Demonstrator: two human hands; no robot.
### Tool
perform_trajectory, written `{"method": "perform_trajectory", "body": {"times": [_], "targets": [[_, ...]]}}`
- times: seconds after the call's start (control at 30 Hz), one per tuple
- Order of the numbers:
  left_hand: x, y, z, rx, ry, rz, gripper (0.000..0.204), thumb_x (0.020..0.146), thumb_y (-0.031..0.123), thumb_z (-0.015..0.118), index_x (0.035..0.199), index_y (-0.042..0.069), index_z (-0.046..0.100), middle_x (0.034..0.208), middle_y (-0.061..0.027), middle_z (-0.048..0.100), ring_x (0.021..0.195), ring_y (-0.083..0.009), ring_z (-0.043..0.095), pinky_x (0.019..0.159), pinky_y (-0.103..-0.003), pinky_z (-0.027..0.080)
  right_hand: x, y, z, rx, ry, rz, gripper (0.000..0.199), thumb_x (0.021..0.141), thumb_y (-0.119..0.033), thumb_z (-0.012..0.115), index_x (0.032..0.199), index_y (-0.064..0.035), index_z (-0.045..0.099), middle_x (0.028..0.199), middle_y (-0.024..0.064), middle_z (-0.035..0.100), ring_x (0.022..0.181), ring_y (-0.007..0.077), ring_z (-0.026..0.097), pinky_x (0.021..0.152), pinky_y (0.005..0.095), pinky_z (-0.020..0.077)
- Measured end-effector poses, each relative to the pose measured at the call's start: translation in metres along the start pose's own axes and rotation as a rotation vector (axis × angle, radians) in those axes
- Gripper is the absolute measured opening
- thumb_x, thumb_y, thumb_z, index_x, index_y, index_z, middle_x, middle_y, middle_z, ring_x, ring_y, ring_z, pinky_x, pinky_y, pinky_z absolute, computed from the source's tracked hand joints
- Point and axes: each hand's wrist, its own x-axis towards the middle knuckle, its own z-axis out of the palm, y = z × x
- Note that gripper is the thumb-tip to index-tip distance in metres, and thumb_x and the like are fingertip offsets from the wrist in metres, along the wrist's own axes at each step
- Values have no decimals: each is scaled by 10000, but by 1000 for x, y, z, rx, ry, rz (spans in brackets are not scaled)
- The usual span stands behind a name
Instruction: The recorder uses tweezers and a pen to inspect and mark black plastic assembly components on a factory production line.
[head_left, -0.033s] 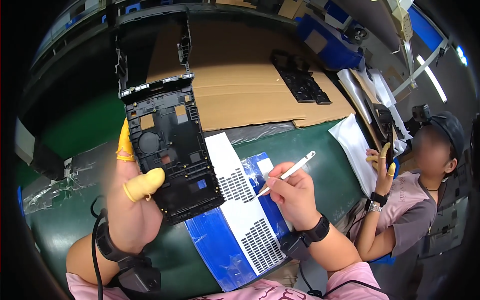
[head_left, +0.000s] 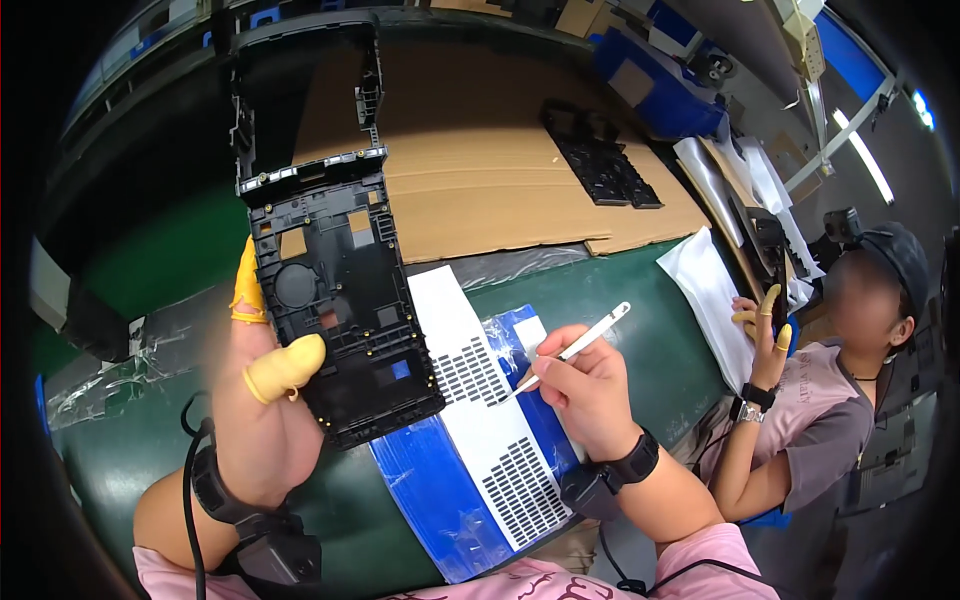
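Note:
My left hand (head_left: pixel 268 400) grips a large black plastic housing (head_left: pixel 345 270) by its left edge, with a yellow-covered thumb on its inner face. The housing is tilted and held up over the table. It has an open frame at its far end, cut-outs, a round recess and small brass-coloured inserts. In my right hand (head_left: pixel 590 385) is a pair of white tweezers (head_left: pixel 603 328), pinched between thumb and fingers. Their tips point down at a white sheet (head_left: pixel 445 300) with rows of small black rectangular pieces. Under the sheet lies a blue taped box or board (head_left: pixel 425 500).
Brown cardboard (head_left: pixel 470 190) covers the far part of the green table (head_left: pixel 600 275). Another black plastic part (head_left: pixel 600 165) rests on it. White foam sheets (head_left: pixel 705 290) lie at the right, near a seated person (head_left: pixel 800 400) with raised fingers. A blue bin (head_left: pixel 655 85) stands farther back.
The black housing and my left thumb have shifted very slightly to the left. My right hand and the tweezers look unchanged.

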Motion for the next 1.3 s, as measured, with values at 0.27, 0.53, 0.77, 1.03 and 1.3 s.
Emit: {"method": "perform_trajectory", "body": {"times": [0.27, 0.53, 0.77, 1.03, 1.3], "targets": [[3, 4, 2, -5, -9, 53, 668, 777, 165, 542, 1357, 96, 218, 1254, -106, 421, 1102, -233, 468, 941, -382, 386, 1, 3, -4, -40, -30, -24, 129, 786, 24, 581, 890, -24, 522, 705, 31, 582, 533, 36, 474, 464, 159, 358], [7, 2, 0, -116, 7, -7, 541, 855, 212, 486, 1335, 111, 258, 1236, -83, 437, 1077, -206, 479, 926, -375, 400, 1, 4, -4, -65, -21, -25, 117, 789, 47, 560, 886, -2, 519, 700, 58, 580, 515, 49, 471, 441, 161, 334], [4, -2, -1, -227, -45, -73, 488, 870, 143, 469, 1317, 143, 274, 1231, -94, 430, 1042, -210, 483, 913, -397, 406, 1, 0, -2, -27, 3, 1, 134, 783, 50, 567, 897, -6, 524, 689, 38, 572, 520, 39, 467, 440, 163, 336], [-6, -17, -2, -323, -101, -229, 440, 857, 70, 429, 1271, 115, 288, 1199, -122, 444, 1062, -237, 481, 925, -415, 393, -6, -54, 24, 117, -185, -203, 196, 777, 58, 557, 964, 24, 508, 786, 118, 623, 547, 75, 496, 482, 176, 362], [-16, -15, -3, -450, -78, -377, 500, 855, 77, 444, 1306, 133, 235, 1235, -128, 414, 1114, -260, 459, 938, -431, 375, 6, -44, 73, 67, -276, -277, 226, 799, 62, 554, 1014, 41, 486, 828, 99, 619, 756, 121, 595, 699, 230, 472]]}}
